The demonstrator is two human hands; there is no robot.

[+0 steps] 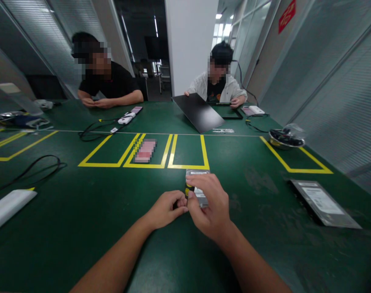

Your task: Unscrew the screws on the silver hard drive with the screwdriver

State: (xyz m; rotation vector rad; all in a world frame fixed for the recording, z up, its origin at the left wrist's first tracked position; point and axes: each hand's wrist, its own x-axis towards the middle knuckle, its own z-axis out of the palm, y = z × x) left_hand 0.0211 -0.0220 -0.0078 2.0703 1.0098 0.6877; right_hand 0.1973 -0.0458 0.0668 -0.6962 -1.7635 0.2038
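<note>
A small silver hard drive point(201, 200) with a white label lies on the green table in front of me, partly hidden by my right hand. My right hand point(211, 205) is curled over it, thumb and fingers at its left side. Between thumb and index finger a black and yellow patch point(189, 189) shows on the drive's left part. My left hand point(167, 209) is closed at the drive's lower left corner, fingers curled in and thumb pressed towards them. Whatever it may pinch is too small or hidden to make out.
A larger drive-like metal unit point(322, 201) lies to the right, near a bowl of dark parts point(286, 138). Yellow tape frames point(188, 167) mark the table; a pink phone point(145, 150) lies in one. A white device point(11, 207) is at left. Two people sit opposite, one holding a dark panel point(200, 114).
</note>
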